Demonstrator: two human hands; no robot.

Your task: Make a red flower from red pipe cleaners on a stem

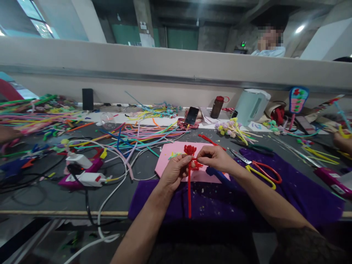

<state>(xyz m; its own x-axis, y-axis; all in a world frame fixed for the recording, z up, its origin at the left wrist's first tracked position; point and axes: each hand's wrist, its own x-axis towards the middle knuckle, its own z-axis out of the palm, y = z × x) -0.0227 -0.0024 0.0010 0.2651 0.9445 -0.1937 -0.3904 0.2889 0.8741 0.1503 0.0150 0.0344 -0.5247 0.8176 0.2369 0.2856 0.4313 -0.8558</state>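
Both hands met over the desk (41, 198) at a red pipe-cleaner flower (189, 172). The left hand (173, 171) had its fingers (183, 160) pressed together on the stem just under the curled red head, pinching it. The right hand (215, 157) came in from the other side, its fingers (200, 159) closed on a short red twist branching off the stem right beside the left fingertips. The flower stood nearly upright: its long axis ran straight up and down in the view, the curled head pointing up and away from the person, just above the fingers, and the bare stem hanging down below them toward the person, over a purple cloth (288, 194).

Behind the fingers lay a pink sheet (167, 161), flat on the desk. Just under the right hand, partly hidden, sat a blue piece (217, 173). To the right of the right fingers, near the wrist, lay scissors (261, 170) with red and yellow handles. Well to the left of the left fingers were a white charger (88, 179) and tangled cables, and beyond them a spread of coloured pipe cleaners (143, 134). Far behind the fingers stood a phone (191, 115), a dark bottle (217, 106) and a pale kettle (251, 106). Another person's hand (342, 141) rested at the right edge.
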